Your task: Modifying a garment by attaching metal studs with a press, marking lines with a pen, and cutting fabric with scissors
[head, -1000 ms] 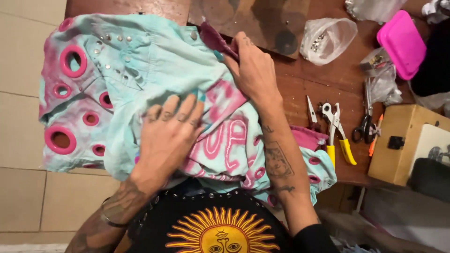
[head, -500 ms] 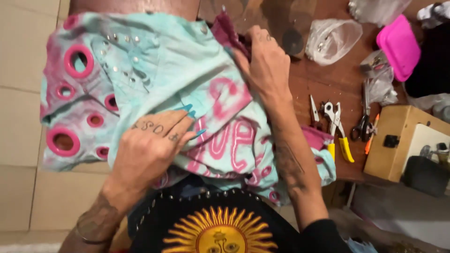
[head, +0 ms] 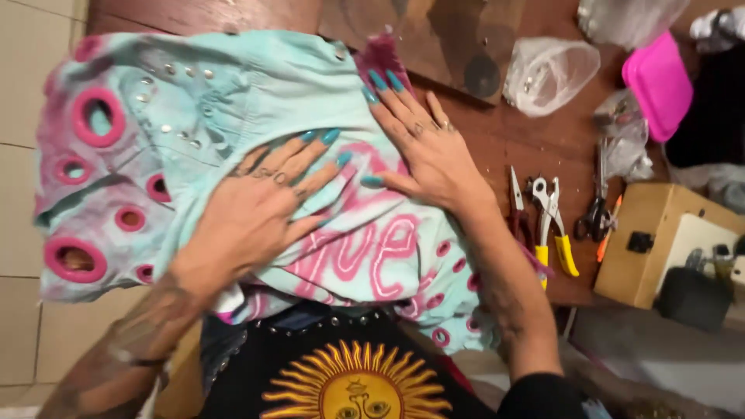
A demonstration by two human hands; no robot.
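Note:
A pale turquoise garment [head: 233, 101] with pink rings, pink lettering and metal studs lies spread over the edge of a brown wooden table [head: 497, 132]. My left hand [head: 264, 206] lies flat on the middle of the cloth, fingers spread. My right hand [head: 423, 151] rests flat beside it, to the right, fingertips near a dark pink fold at the garment's top edge. Both hands press on the cloth and grip nothing.
Right of the garment lie yellow-handled pliers [head: 555, 233], small scissors [head: 594, 217] and a clear plastic bag [head: 547, 74]. A pink box [head: 660, 81] sits at the far right, and a tan box [head: 660, 240] below it. Tiled floor [head: 19, 155] shows on the left.
My right hand has let go of the dark pink piece and come down flat on the cloth. My left hand has slid up and right, fingers spread wider.

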